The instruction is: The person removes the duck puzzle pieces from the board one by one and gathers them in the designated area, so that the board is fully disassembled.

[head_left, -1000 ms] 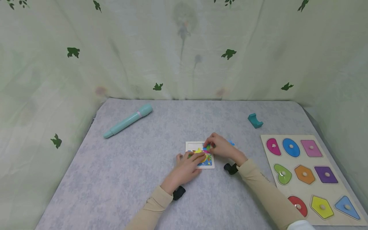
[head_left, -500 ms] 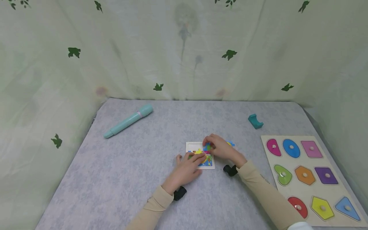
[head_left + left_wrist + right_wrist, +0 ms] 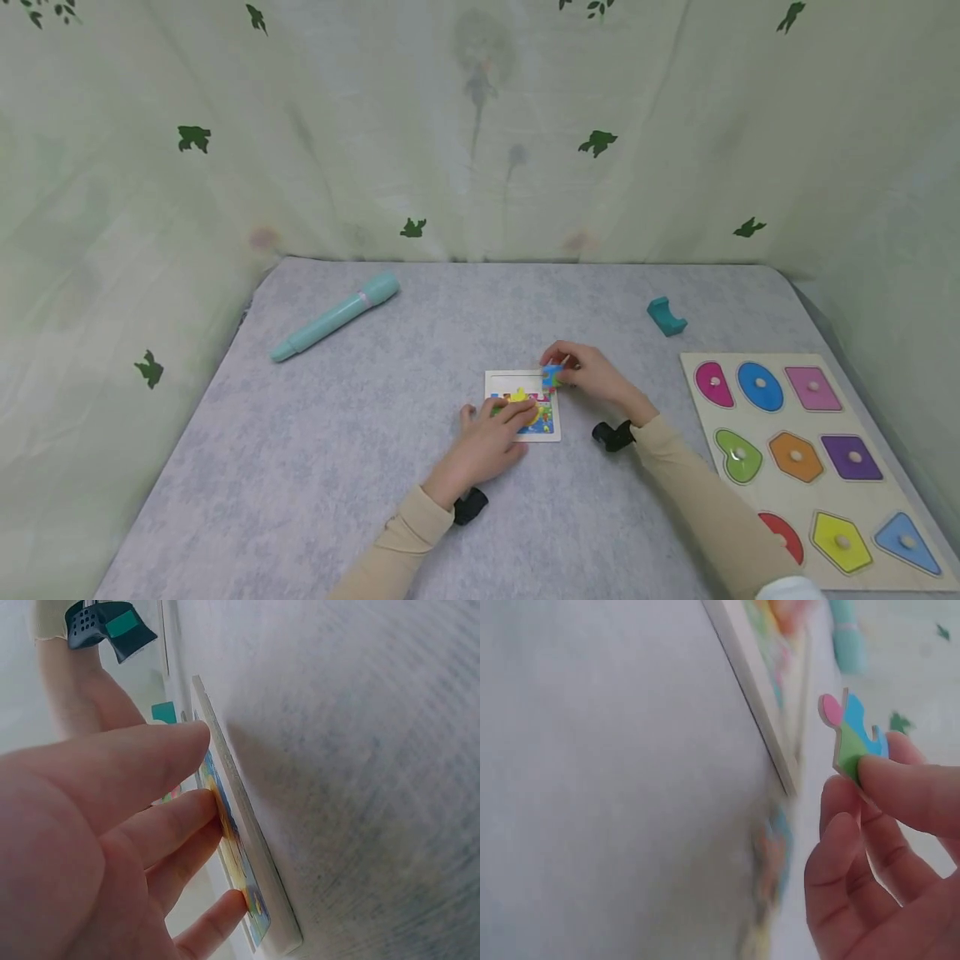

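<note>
A small framed jigsaw puzzle [image 3: 557,432] with a white border lies on the table, its colourful picture bare along the top. My left hand [image 3: 483,440] rests on it, fingertips [image 3: 201,801] pressing the assembled pieces and the frame's side. Over the puzzle's upper right corner, my right hand [image 3: 592,379] pinches a jigsaw piece [image 3: 850,739] between thumb and fingers. That piece is blue and green with a pink knob, and in the right wrist view it is raised above the frame. Blurred loose pieces [image 3: 771,855] lie beside the frame, hidden behind the right hand in the head view.
A wooden knob puzzle board [image 3: 765,533] with coloured shapes lies at the right. Further back are a teal curved block [image 3: 666,317] and, at the left, a pale turquoise pen-shaped stick [image 3: 333,318]. A patterned curtain [image 3: 480,167] surrounds the grey table.
My right hand has lifted the jigsaw piece from the top right of the puzzle and shifted slightly right, showing more of the piece. The left hand has stayed in place.
</note>
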A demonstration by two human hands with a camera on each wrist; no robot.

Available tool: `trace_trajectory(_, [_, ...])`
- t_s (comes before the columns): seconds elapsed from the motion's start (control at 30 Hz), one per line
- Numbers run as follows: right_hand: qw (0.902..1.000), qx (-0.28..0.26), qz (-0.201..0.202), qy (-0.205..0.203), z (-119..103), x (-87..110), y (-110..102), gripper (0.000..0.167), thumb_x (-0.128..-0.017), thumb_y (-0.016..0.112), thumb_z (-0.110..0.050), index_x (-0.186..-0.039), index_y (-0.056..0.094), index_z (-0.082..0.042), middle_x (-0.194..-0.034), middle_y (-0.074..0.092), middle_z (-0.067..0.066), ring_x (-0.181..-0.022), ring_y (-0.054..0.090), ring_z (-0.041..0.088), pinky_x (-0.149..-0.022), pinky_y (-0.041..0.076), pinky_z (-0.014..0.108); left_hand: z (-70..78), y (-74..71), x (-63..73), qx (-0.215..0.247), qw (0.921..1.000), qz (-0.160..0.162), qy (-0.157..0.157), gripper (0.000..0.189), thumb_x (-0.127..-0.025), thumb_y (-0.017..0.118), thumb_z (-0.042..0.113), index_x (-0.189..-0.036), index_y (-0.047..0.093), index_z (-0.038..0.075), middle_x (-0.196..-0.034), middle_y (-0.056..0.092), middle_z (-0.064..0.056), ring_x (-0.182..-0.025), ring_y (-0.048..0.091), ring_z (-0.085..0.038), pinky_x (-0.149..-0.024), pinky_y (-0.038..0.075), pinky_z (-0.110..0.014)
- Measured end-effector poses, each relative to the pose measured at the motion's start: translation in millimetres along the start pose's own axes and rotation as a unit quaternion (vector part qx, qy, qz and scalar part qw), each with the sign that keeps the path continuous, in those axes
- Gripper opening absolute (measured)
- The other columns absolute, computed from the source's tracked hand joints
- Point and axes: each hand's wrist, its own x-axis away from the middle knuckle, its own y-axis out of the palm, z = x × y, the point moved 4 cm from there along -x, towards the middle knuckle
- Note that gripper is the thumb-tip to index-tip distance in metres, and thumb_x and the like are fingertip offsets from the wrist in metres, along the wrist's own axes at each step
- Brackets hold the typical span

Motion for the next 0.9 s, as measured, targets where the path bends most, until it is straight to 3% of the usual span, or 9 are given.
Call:
trace_trajectory(0.5, [0.9952, -0.013, 0.002, 0.097, 43, 37.8, -70, 0.022, -0.082, 0.056, 0.006, -0.103, 0.062, 0.005, -0.095, 0.055, 0.016, -0.076, 0.05, 0.022, -0.061, 0.046, 0.033, 1.5, -0.9, 1.7, 0.007, 0.9999, 0.007, 0.002, 0.05, -0.095, 0.06, 0.024, -0.143, 0.047, 0.014, -0.145, 0.043, 0.003, -0.126, 0.037, -0.028, -0.089, 0.024, -0.059])
trace_trajectory(0.73, [0.9924, -0.016, -0.014, 0.121, 50, 45.0, -76, 0.024, -0.08, 0.055, 0.008, -0.104, 0.06, 0.007, -0.091, 0.055, 0.018, -0.074, 0.046, 0.022, -0.057, 0.041, 0.03, 2.3, -1.2, 1.2, 0.008, 0.9999, 0.007, 0.003, 0.051, -0.095, 0.061, 0.025, -0.143, 0.047, 0.013, -0.146, 0.043, 0.002, -0.126, 0.036, -0.028, -0.089, 0.024, -0.059])
trace_trajectory(0.9, [0.9926, 0.022, -0.014, 0.118, 51, 43.5, -72, 0.024, -0.079, 0.055, 0.008, -0.101, 0.063, 0.004, -0.086, 0.055, 0.011, -0.071, 0.047, 0.021, -0.059, 0.042, 0.03, 2.4, -0.5, 1.0, 0.008, 1.0, 0.003, 0.0, 0.052, -0.095, 0.061, 0.026, -0.143, 0.046, 0.014, -0.146, 0.042, 0.002, -0.127, 0.036, -0.028, -0.089, 0.024, -0.059])
